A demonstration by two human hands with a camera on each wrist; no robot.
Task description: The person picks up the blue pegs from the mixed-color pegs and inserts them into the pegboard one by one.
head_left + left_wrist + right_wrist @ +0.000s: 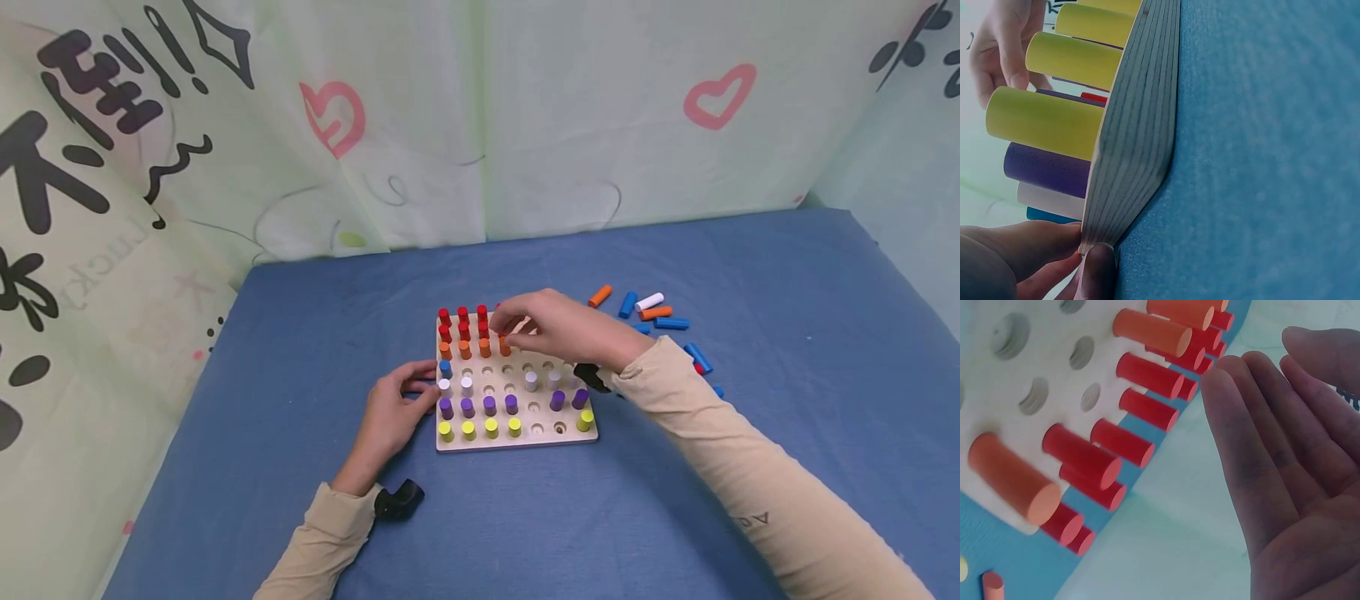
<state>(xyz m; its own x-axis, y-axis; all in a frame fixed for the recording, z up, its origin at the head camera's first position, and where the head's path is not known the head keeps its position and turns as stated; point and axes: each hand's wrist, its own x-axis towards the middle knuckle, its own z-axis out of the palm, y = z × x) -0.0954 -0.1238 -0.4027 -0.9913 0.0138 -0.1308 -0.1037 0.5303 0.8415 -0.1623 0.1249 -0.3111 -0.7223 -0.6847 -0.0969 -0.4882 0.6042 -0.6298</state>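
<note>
The left hand (390, 417) lies at the left edge of the wooden peg board (517, 440), fingers curled loosely with the tips touching that edge; the left wrist view shows a fingertip (1099, 265) against the board's layered side (1138, 137). It holds no peg.

Just right of those fingers stand a blue peg (446, 367), a white peg (445, 386) and a purple one (446, 407), each upright, long axis vertical.

Further right, the right hand (558, 327) hovers over the board's far rows and is the nearer hand to the orange peg (505, 344), which stands upright in its hole just below the fingertips. In the right wrist view the fingers (1254, 444) are straight, together and empty, with red pegs (1147, 409) beside them. Loose pegs (652, 313) lie flat on the blue cloth (300, 333) beyond the wrist.
</note>
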